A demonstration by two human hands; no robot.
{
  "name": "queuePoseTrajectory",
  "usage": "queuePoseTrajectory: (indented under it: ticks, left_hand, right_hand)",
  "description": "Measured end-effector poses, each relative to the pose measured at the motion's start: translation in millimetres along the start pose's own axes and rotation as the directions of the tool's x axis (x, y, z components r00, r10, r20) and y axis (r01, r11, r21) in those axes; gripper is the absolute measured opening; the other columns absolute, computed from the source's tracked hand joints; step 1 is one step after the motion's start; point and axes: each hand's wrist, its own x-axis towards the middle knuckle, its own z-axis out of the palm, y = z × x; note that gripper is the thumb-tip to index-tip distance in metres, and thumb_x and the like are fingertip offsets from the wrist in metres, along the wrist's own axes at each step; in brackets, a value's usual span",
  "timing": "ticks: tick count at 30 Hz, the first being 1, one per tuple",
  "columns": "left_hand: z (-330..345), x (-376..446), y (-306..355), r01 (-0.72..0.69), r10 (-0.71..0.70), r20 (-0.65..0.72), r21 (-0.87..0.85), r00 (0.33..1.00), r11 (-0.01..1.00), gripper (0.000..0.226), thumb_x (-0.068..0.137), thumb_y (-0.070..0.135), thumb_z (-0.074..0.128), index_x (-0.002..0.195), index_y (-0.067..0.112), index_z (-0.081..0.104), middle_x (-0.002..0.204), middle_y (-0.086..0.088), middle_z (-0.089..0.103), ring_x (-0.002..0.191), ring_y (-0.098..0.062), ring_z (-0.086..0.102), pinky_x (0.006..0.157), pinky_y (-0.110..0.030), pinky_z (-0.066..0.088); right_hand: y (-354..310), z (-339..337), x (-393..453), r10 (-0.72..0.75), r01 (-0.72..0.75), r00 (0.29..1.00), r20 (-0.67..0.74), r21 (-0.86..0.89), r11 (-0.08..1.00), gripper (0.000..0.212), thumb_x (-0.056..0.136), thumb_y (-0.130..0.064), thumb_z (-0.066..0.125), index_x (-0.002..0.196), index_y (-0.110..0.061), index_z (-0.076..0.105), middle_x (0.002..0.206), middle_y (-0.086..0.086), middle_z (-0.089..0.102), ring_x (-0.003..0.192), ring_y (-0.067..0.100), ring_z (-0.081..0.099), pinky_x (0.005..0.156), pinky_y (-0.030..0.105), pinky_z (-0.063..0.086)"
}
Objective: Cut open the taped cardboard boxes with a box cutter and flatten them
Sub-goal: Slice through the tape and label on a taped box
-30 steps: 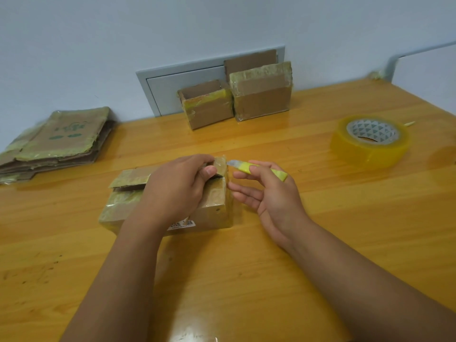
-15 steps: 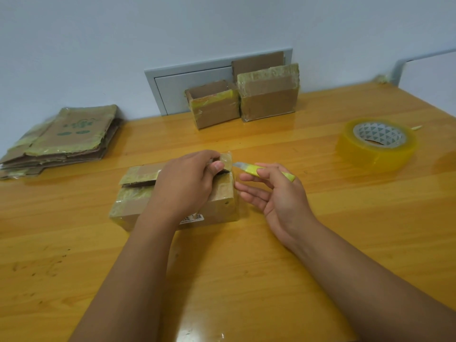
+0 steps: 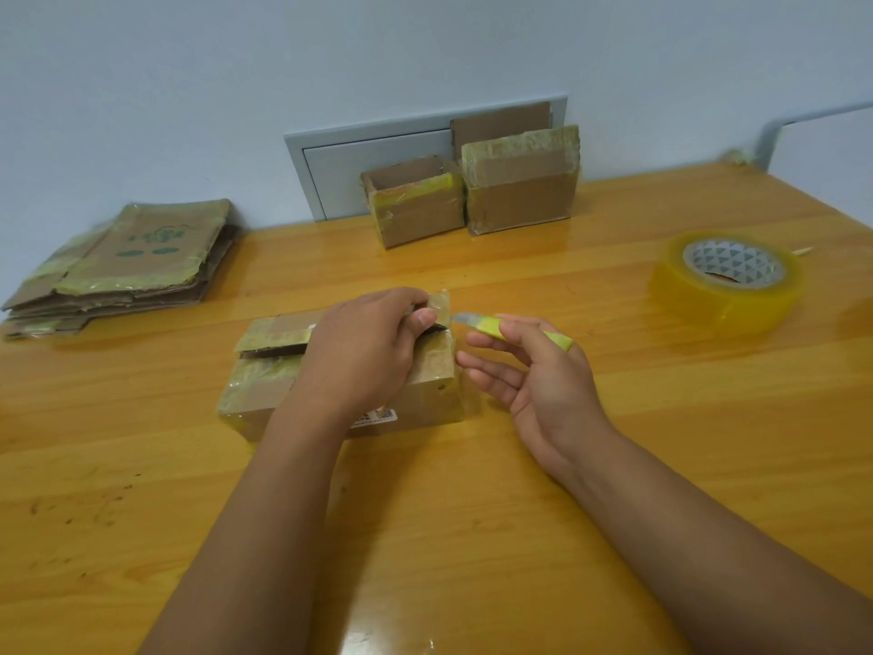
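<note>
Pictured from the head camera, a taped cardboard box (image 3: pixel 425 385) is seen lying on its side on the wooden worktop (image 3: pixel 472 536), near the middle, with one top flap already parted at the left end. The left hand (image 3: pixel 363 352) is laid over the box, its thumb and fingers pinching the raised, tape-covered flap (image 3: pixel 437 307) at the right-hand corner. A yellow box cutter (image 3: pixel 510 329) is held in the right hand (image 3: pixel 534 375) between thumb and forefinger, the other fingers spread loosely, and its short blade is pointed at the flap, just beside it but not seen to touch.

The step in hand is judged to be the slitting of the tape that holds this corner. It would be done best if the flap were kept pulled taut, the blade entered shallowly along the seam, and the cut drawn away from the left thumb, which lies close to the blade's line. A firmer, fuller grip on the cutter would probably be needed before pressure is applied.

At the back, two more taped boxes (image 3: pixel 472 196) are stood against a wall panel (image 3: pixel 378 148). A stack of flattened boxes (image 3: pixel 132 262) is kept at the far left, and a roll of clear tape (image 3: pixel 727 281) at the right.
</note>
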Motion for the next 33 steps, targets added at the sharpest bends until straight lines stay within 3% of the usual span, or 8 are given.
queuePoseTrajectory:
  ticks: [12, 26, 33]
  left_hand:
    - [-0.1, -0.6, 0.1, -0.007, 0.007, -0.009, -0.005, 1.000, 1.000, 0.033, 0.102, 0.043, 0.044, 0.122, 0.026, 0.064, 0.112, 0.006, 0.070, 0.100, -0.018, 0.061, 0.072, -0.029, 0.034]
    - [0.5, 0.4, -0.1, 0.004, -0.004, -0.011, 0.002, 1.000, 1.000, 0.035, 0.101, 0.043, 0.046, 0.125, 0.025, 0.064, 0.117, 0.005, 0.069, 0.103, -0.018, 0.061, 0.072, -0.027, 0.034]
    - [1.1, 3.4, -2.0, 0.010, -0.009, 0.028, -0.008, 1.000, 1.000, 0.032, 0.098, 0.038, 0.053, 0.125, 0.023, 0.061, 0.123, 0.003, 0.064, 0.111, -0.019, 0.055, 0.088, -0.035, 0.043]
  right_hand:
    - [-0.6, 0.7, -3.0, 0.022, -0.022, 1.000, -0.006, 0.026, 0.999, 0.007, 0.096, -0.007, 0.054, 0.101, -0.009, 0.059, 0.086, 0.017, 0.075, 0.078, 0.030, 0.075, 0.055, 0.026, 0.058]
    - [-0.3, 1.8, -7.1, -0.052, 0.052, 0.998, -0.031, -0.003, 0.999, 0.010, 0.095, -0.001, 0.052, 0.097, -0.007, 0.060, 0.084, 0.018, 0.075, 0.079, 0.027, 0.076, 0.059, 0.023, 0.058]
    - [0.5, 1.0, -7.6, -0.076, 0.076, 0.997, -0.024, 0.006, 0.997, 0.008, 0.094, 0.000, 0.052, 0.094, -0.004, 0.059, 0.083, 0.020, 0.075, 0.079, 0.028, 0.075, 0.060, 0.023, 0.058]
